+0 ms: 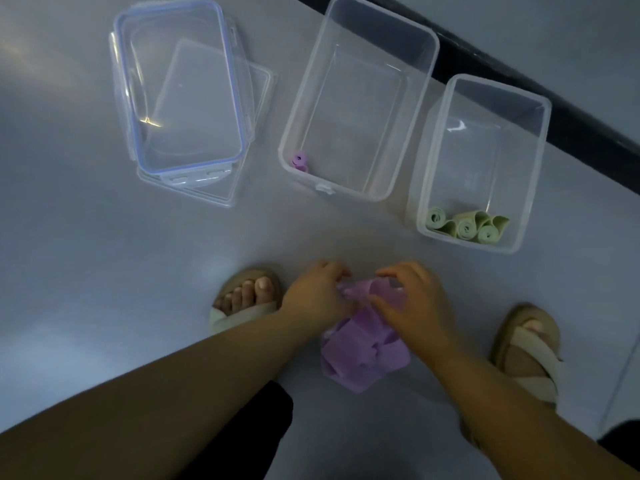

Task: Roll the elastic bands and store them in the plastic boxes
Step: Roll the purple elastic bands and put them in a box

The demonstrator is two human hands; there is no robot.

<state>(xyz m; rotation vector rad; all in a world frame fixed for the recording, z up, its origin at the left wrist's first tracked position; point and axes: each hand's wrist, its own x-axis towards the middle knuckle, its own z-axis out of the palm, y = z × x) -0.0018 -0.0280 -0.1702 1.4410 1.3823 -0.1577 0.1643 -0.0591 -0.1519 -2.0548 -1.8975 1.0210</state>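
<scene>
The left hand [317,294] and right hand [412,299] pinched a purple band [363,358], apparently starting its roll; next: tight winding, then the middle box [346,116].

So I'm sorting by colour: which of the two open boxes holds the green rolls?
The smaller box on the right; green rolls lie at its near end. The larger middle box holds only one purple roll.
</scene>
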